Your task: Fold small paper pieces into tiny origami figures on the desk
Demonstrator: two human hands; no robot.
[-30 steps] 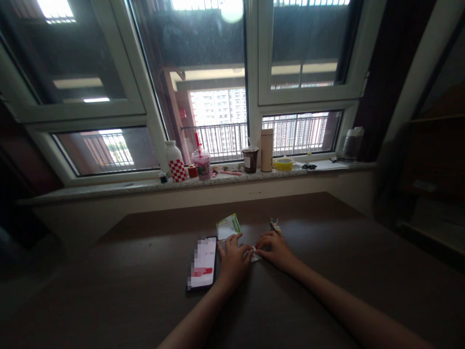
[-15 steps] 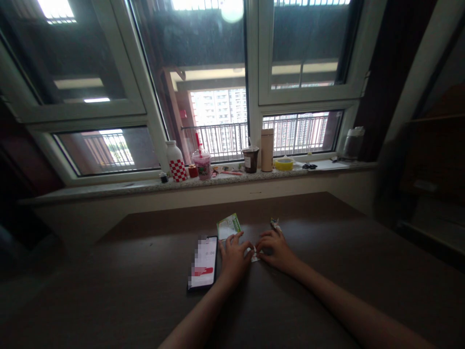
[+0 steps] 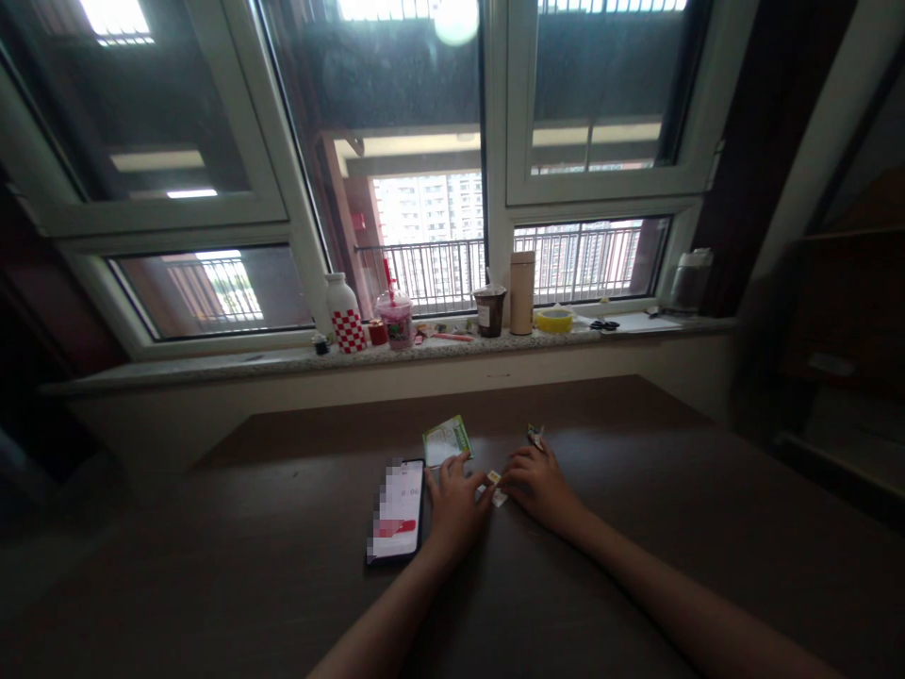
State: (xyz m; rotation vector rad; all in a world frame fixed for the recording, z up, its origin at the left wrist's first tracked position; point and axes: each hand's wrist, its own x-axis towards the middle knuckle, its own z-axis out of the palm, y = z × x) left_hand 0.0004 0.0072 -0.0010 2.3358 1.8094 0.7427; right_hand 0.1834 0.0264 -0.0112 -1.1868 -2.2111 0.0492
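Note:
My left hand [image 3: 458, 498] rests low over the table, its thumb and forefinger closed on a small white piece with a yellow patch [image 3: 494, 478], which looks like folded paper. From the other side, the fingertips of my right hand [image 3: 541, 483] pinch at the same piece. Part of it sticks out below the fingertips, and the rest is hidden by them. Just beyond my right hand lies a crumpled wrapper [image 3: 535, 436]. A green and white card or packet [image 3: 447, 439] lies beyond my left fingers. Left of that hand is a phone [image 3: 397, 514] with its screen lit.
The brown table [image 3: 233, 528] reaches to the wall under the window. On the sill [image 3: 283, 362] stand a checkered bottle [image 3: 347, 321], a pink drink cup [image 3: 394, 321], a dark drink cup [image 3: 489, 313], a tan flask [image 3: 521, 294], yellow tape [image 3: 555, 322] and black scissors [image 3: 604, 325].
The small piece between my fingertips has turned, so a yellow patch now shows on it. My hands have shifted only slightly. The phone and card lie as before.

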